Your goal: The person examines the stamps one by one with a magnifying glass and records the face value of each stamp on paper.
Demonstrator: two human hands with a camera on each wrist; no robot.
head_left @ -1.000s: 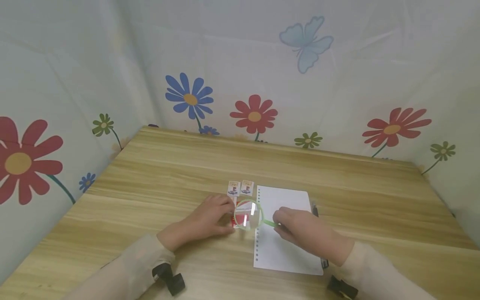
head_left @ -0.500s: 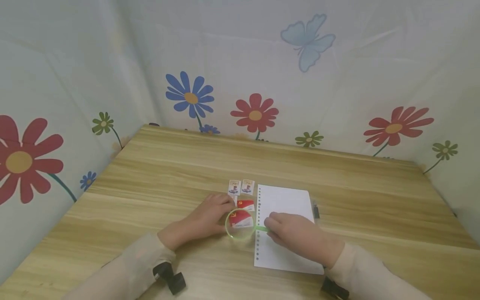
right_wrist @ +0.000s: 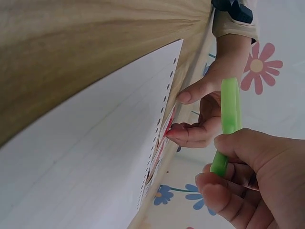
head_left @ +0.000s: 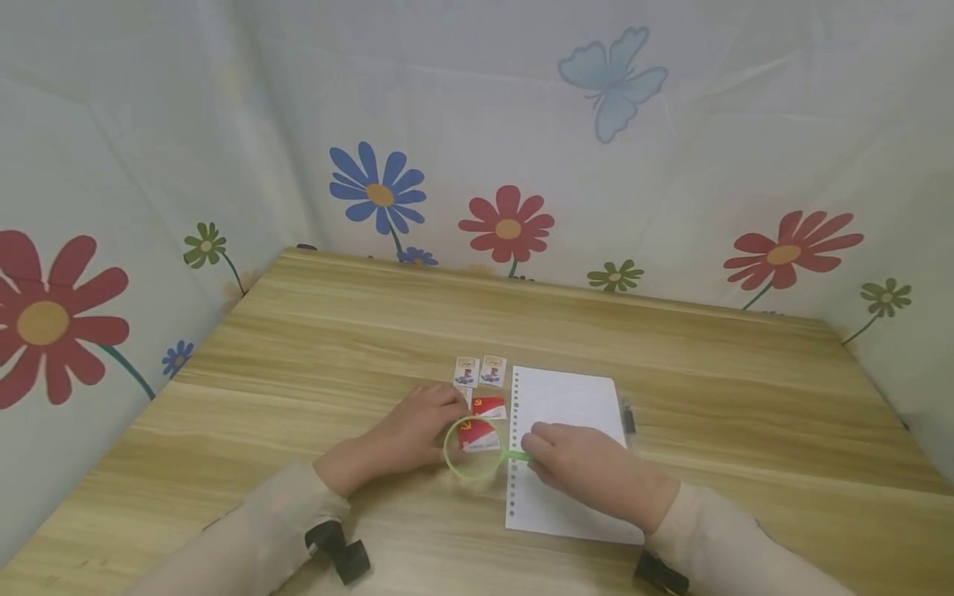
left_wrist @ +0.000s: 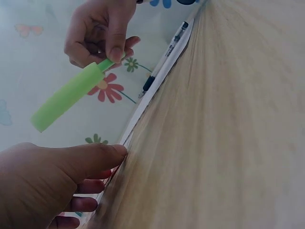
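Note:
My right hand (head_left: 596, 472) pinches the handle of a green-rimmed magnifying glass (head_left: 516, 454), also seen edge-on in the left wrist view. Its round lens hangs over a red and white stamp (head_left: 477, 430) with a yellow emblem, which shows through it. A matching red stamp (head_left: 488, 406) lies just behind. My left hand (head_left: 406, 430) rests on the table at the stamps' left side, its fingertips right at their edges and its thumb stretched out. The fingers partly hide another small stamp. Farther back lie two pale stamps (head_left: 466, 372) side by side.
A white sheet of punched paper (head_left: 566, 397) lies under my right hand, its holes toward the stamps. Along its right edge lies a pen (left_wrist: 164, 59). The wooden table (head_left: 335, 331) ends at a flowered cloth backdrop (head_left: 671, 190).
The magnifying glass has moved left and toward me with my right hand, uncovering the rear red stamp. The lens glare is gone. My left hand has stayed in place.

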